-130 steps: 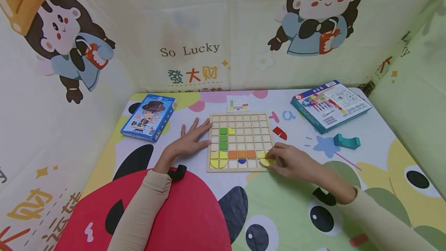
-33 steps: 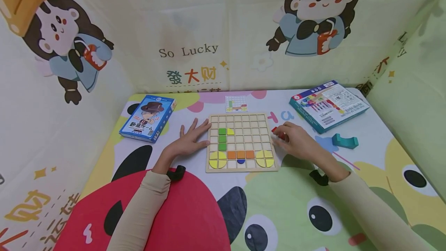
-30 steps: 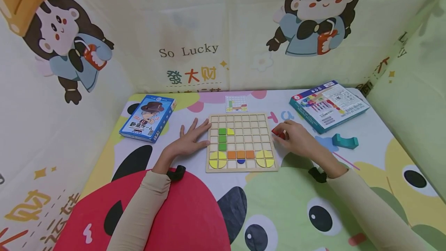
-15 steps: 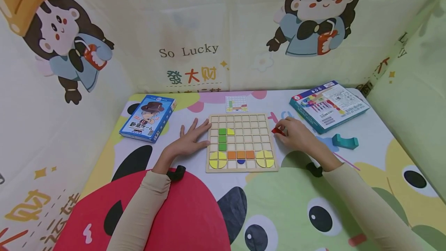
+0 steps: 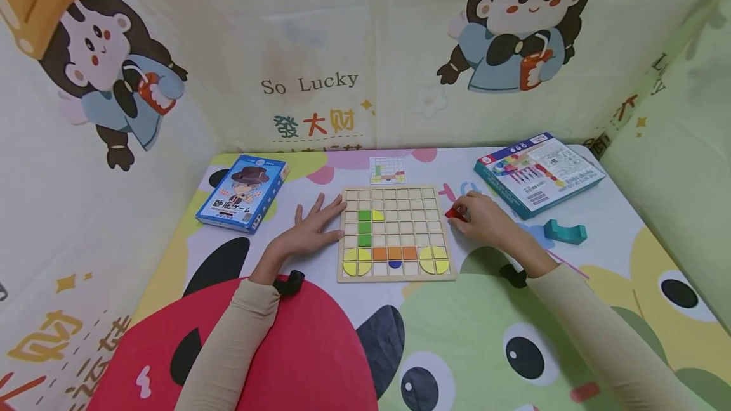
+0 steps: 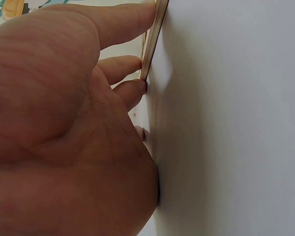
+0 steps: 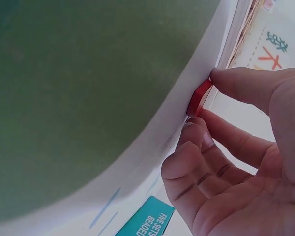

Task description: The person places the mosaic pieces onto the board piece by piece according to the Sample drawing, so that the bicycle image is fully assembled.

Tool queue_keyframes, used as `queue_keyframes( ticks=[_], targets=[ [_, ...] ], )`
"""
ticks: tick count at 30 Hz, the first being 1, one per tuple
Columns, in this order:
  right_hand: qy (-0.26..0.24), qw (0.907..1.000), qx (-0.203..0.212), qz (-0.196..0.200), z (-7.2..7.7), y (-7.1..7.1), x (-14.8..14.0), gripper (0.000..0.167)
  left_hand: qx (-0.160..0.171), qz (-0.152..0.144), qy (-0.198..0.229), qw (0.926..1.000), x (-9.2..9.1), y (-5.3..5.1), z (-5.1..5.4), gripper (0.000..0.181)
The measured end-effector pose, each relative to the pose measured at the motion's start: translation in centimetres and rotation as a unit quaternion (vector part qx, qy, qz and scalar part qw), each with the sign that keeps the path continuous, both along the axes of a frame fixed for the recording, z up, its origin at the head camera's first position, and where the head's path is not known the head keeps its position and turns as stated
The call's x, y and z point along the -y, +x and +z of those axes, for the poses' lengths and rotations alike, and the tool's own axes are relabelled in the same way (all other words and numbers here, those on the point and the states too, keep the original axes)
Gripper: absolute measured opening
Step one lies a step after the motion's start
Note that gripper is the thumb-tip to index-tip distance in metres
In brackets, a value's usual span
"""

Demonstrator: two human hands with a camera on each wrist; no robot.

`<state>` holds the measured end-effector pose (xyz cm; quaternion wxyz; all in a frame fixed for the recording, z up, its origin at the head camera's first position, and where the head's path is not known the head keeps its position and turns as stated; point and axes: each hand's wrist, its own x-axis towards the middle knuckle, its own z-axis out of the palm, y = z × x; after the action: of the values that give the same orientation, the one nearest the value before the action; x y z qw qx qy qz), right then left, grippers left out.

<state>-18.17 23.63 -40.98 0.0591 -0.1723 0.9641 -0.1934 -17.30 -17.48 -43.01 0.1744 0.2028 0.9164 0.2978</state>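
Note:
A wooden grid board lies on the table with coloured tiles in its squares. Green tiles form a column with a yellow tile beside its top. Orange tiles make a row between two yellow circles of quarter-round tiles, with a dark blue tile below. My left hand rests with spread fingers against the board's left edge; thumb and fingers touch that edge in the left wrist view. Off the board's right side, my right hand pinches a red tile at the tabletop; fingers partly cover it.
A printed pattern card lies behind the board. To the left is a blue game box, and at the back right a teal-edged box. A curved teal block stands right of my right hand.
My right hand has left the yellow tiles at the board's lower right, which now form a full circle, and moved back to the red tiles. My left hand stays at the board's edge.

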Motion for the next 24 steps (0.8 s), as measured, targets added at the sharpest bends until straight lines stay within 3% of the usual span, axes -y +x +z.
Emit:
queue_keyframes(
  ticks=[24],
  targets=[
    [-0.027,0.9995,-0.004,0.014,-0.03,-0.49,-0.20,0.025,0.005,0.001,-0.003,1.0000,-0.01,-0.09,-0.04,0.080]
  ],
)
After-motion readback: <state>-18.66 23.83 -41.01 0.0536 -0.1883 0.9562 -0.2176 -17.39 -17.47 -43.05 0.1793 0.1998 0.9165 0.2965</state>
